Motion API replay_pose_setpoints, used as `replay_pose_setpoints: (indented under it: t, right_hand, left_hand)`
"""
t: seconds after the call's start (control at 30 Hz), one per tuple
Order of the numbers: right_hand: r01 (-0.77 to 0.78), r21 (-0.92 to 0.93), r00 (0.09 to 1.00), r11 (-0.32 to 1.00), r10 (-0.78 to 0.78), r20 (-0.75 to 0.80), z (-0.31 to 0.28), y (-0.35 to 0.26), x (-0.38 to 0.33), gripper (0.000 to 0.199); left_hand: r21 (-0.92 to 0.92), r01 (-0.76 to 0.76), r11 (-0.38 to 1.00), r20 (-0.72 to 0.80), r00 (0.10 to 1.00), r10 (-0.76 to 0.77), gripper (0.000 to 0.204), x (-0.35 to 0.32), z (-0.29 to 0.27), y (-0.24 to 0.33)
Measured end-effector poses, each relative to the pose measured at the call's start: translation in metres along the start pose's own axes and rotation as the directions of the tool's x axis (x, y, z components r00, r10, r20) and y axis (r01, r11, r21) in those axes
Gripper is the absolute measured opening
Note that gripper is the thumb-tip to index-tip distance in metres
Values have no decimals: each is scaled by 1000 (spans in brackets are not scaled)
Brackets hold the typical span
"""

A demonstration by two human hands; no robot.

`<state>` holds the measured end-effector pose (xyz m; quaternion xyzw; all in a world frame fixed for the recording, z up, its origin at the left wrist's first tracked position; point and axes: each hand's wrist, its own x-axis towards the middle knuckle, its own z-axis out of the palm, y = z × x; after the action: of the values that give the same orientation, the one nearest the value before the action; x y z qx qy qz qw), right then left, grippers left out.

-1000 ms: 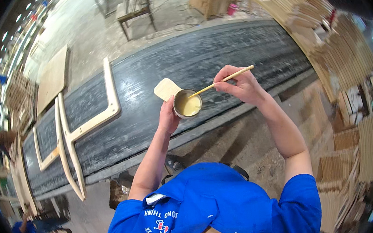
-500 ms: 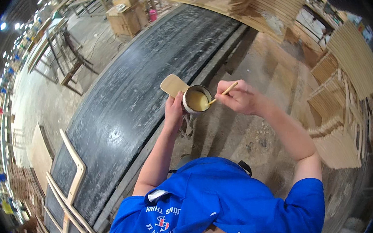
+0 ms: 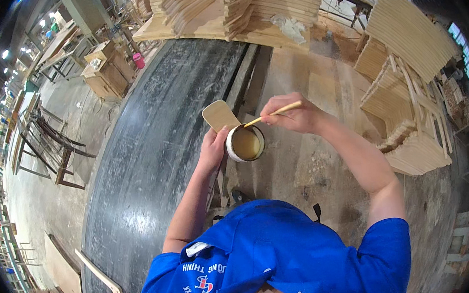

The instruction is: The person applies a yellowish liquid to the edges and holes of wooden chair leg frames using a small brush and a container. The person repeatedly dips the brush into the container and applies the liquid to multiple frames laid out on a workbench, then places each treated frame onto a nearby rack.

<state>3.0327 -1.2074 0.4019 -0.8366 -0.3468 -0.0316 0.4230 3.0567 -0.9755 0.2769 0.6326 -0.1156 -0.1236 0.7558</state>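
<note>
In the head view, a round, white-walled cup with a dark-stained inside [image 3: 231, 149] is held up by the left hand [image 3: 212, 147], in front of the person and above the region where the long, black, streaked table [image 3: 150, 137] gives way to the grey floor [image 3: 314, 167]. A pale, flat wooden piece with rounded corners [image 3: 220, 115] is gripped along with it; its lower end is hidden, so how firmly it is pinched cannot be told. Creamy yellow liquid [image 3: 249, 144] is contained in the cup. A thin, yellowish, round stick [image 3: 289, 108] is pinched by the right hand [image 3: 294, 113], its tip brought to the far rim; whether the rim is touched cannot be told. Spilling is judged the main risk: the cup could be tipped if its rim were pushed by the stick, or if the shared grip were loosened to shift the wooden piece. That piece could also be dropped or smeared. Drips could be shed onto the floor if the wet tip were swung clear of the cup.
</note>
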Motion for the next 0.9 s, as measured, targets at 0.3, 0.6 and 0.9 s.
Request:
replay_pose_setpoints:
  t: [0.3,0.6,0.9]
  right_hand:
    - [32,-193,988,981,-2,152,-45,31,81,6]
    - [-18,-105,947,994,50,317,-34,47,157,12]
    - [412,135,607,901,-382,696,-32,60,245,9]
  left_hand:
    - [126,34,991,64,997,-42,30,98,-46,32]
    - [72,118,990,-70,991,-113,33,104,-91,28]
    - [48,157,986,-335,933,-132,32,82,-135,40]
